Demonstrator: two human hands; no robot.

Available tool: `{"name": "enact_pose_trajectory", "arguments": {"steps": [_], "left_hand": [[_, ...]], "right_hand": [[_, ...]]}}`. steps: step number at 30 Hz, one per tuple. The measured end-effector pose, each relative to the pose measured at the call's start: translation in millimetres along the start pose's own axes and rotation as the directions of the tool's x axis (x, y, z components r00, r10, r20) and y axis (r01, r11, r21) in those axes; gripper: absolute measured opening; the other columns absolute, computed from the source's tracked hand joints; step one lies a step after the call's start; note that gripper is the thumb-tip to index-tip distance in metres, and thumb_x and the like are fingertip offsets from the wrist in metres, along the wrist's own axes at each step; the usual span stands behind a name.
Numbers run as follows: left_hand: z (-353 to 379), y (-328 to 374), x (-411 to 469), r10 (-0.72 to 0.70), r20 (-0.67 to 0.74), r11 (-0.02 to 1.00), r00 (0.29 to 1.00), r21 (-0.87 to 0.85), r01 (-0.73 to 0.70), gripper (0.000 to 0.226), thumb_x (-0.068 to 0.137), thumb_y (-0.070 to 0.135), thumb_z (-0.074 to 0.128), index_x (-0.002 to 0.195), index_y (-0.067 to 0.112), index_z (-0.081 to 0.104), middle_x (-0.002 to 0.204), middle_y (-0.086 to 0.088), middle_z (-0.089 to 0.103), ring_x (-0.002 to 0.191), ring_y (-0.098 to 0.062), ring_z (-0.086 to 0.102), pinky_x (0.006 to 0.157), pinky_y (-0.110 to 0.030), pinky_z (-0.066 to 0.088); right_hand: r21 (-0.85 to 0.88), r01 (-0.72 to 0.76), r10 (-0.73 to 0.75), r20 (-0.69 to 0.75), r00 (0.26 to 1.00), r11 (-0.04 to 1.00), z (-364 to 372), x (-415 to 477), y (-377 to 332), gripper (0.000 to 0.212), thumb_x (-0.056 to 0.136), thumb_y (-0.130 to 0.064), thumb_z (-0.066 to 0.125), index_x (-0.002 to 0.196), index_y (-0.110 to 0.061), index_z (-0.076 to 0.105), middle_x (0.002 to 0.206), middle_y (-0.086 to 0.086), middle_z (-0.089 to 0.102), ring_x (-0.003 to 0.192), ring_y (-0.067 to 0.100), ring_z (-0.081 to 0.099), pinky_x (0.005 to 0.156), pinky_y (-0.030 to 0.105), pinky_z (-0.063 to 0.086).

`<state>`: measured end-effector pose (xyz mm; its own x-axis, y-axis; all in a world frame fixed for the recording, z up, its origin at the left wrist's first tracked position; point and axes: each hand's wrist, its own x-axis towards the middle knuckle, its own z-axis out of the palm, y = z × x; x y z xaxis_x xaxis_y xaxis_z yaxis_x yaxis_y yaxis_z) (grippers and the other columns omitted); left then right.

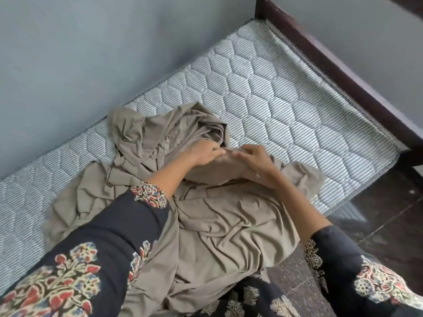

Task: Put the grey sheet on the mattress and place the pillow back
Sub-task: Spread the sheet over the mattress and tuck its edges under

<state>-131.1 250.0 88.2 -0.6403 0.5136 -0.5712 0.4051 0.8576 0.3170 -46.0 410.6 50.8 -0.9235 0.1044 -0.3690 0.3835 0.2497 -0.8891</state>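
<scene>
Sheet point(229, 225) pinched by left hand point(204, 152), right hand point(253, 159).

You are pinching a fold of the crumpled grey-beige fabric sheet point(229, 220) with your left hand point(206, 152) and right hand point(254, 159), fingertips nearly meeting. The sheet is lying bunched on the white hexagon-quilted mattress point(274, 106) and spilling over its near edge, inside the dark wooden bed frame point(332, 56).

We find bare mattress point(263, 92) open from twelve to two o'clock of the heaped grey sheet point(217, 225). The wall point(91, 53) shuts us in from nine to eleven, and the dark bed frame point(332, 60) bars two to three. Floor point(377, 213) lies free at four.
</scene>
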Motion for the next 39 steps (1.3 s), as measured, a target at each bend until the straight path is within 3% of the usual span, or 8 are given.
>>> {"name": "enact_pose_trajectory", "arguments": {"steps": [5,12,15,20,24,31,34,39], "left_hand": [[-19.6,-5.7,3.6,-0.118,-0.355,0.991,0.928,-0.098,0.088,0.037,0.102,0.031,0.032,0.069,0.018,0.045,0.083,-0.009,0.057,0.084,-0.03,0.056,0.073,-0.035,0.041],[-39.8,-33.4,1.4,-0.457,-0.62,0.889,0.638,-0.309,0.338,0.042,0.102,0.029,0.03,0.092,0.004,0.062,0.081,-0.015,0.059,0.072,-0.024,0.046,0.061,-0.033,0.033],[-42.6,-28.8,1.0,-0.487,-0.645,0.873,0.589,-0.344,0.345,0.042,0.102,0.028,0.031,0.097,0.001,0.062,0.096,-0.022,0.064,0.076,-0.026,0.049,0.066,-0.035,0.033],[-63.6,-31.7,0.4,-0.652,-0.623,0.758,0.433,-0.542,0.362,0.041,0.101,0.026,0.031,0.108,-0.004,0.059,0.118,-0.025,0.059,0.107,-0.039,0.053,0.077,-0.04,0.038],[-66.1,-30.4,2.8,-0.564,-0.646,0.816,0.514,-0.531,0.228,0.03,0.099,0.023,0.041,0.103,0.0,0.059,0.109,-0.021,0.063,0.1,-0.035,0.057,0.07,-0.032,0.035],[-53.7,45.8,4.7,-0.067,-0.475,0.98,0.877,-0.197,-0.031,0.014,0.09,0.027,0.059,0.09,0.014,0.056,0.079,0.003,0.057,0.071,-0.012,0.05,0.066,-0.03,0.04],[-52.1,78.1,1.8,0.133,-0.418,0.988,0.899,-0.019,-0.155,0.01,0.089,0.026,0.057,0.086,0.017,0.053,0.086,0.001,0.056,0.083,-0.016,0.049,0.073,-0.034,0.046],[-46.4,83.5,-8.5,0.191,-0.345,0.976,0.919,-0.035,-0.216,0.014,0.094,0.031,0.049,0.091,0.017,0.049,0.091,-0.006,0.055,0.083,-0.024,0.053,0.067,-0.035,0.042]], "right_hand": [[-0.38,-0.045,0.012,-0.089,0.996,0.924,-26.8,0.3,21.0,0.035,0.075,-0.009,0.057,0.051,-0.015,0.033,0.05,-0.006,0.035,0.055,0.011,0.039,0.052,0.03,0.028],[-0.538,-0.398,0.208,-0.379,0.902,0.743,-105.2,-18.7,104.0,0.015,0.073,-0.001,0.051,0.064,-0.012,0.05,0.079,0.013,0.058,0.086,0.033,0.057,0.062,0.031,0.035],[-0.43,-0.488,0.301,-0.432,0.85,0.759,-131.8,-17.6,123.0,0.015,0.071,0.001,0.053,0.069,-0.013,0.058,0.076,0.012,0.06,0.088,0.034,0.056,0.071,0.036,0.042],[0.21,-0.427,0.468,-0.548,0.694,0.879,-167.2,-14.2,120.1,0.039,0.077,0.012,0.036,0.097,0.002,0.068,0.088,0.013,0.059,0.085,0.03,0.058,0.055,0.022,0.042],[0.409,-0.385,0.558,-0.517,0.649,0.827,-173.9,-2.1,94.5,0.027,0.081,-0.001,0.034,0.08,-0.005,0.061,0.093,0.014,0.061,0.082,0.03,0.059,0.061,0.037,0.049],[0.35,-0.144,0.216,-0.176,0.96,0.926,-108.3,10.8,-13.6,0.027,0.079,-0.001,0.055,0.101,-0.017,0.059,0.083,0.0,0.057,0.074,0.014,0.056,0.053,0.023,0.045],[0.233,0.01,-0.018,0.033,0.999,0.972,-83.5,10.5,-44.8,0.051,0.078,-0.001,0.065,0.121,-0.027,0.054,0.093,-0.001,0.062,0.079,0.009,0.06,0.066,0.018,0.051],[-0.101,0.117,-0.095,0.201,0.975,0.988,-76.5,-4.6,-63.3,0.011,0.086,-0.01,0.065,0.087,-0.001,0.06,0.074,0.006,0.053,0.066,0.011,0.049,0.059,0.024,0.041]]}}
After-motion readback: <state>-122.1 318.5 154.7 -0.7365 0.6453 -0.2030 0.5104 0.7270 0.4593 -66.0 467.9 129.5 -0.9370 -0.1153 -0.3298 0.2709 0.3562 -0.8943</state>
